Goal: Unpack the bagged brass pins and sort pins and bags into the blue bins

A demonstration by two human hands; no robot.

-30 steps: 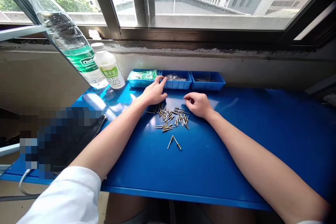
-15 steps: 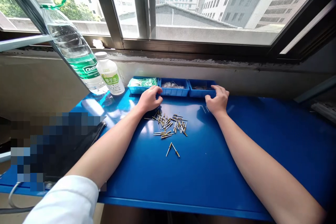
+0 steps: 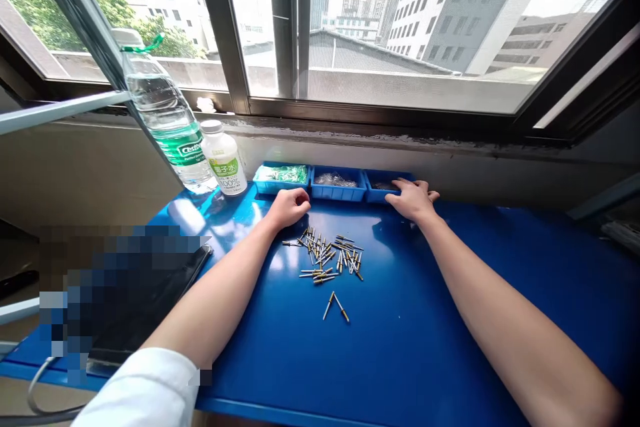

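Observation:
My right hand (image 3: pixel 414 200) reaches over the right-hand blue bin (image 3: pixel 376 196), fingers spread at its rim and over its dark contents, which I cannot make out. In front of the middle blue bin (image 3: pixel 338 193), which holds small clear pieces, my left hand (image 3: pixel 290 207) rests with its fingers curled in. Nothing shows in that hand. The left blue bin (image 3: pixel 281 185) contains green-and-white packets. Between my forearms lies a loose pile of gold-and-silver rivet-like pins (image 3: pixel 320 257). Two more such pins (image 3: pixel 341 307) lie closer to me, forming a V.
A large water bottle (image 3: pixel 167 113) and a white drink bottle (image 3: pixel 225 163) stand at the back left. By my left forearm lies a dark flat object (image 3: pixel 150 300), partly blurred out. Behind the blue table (image 3: pixel 360 373) are a wall and window.
My right hand has opened out and moved further over the right bin. My left hand has drawn back slightly from the bins and its fingers have curled closed. The view has tilted up.

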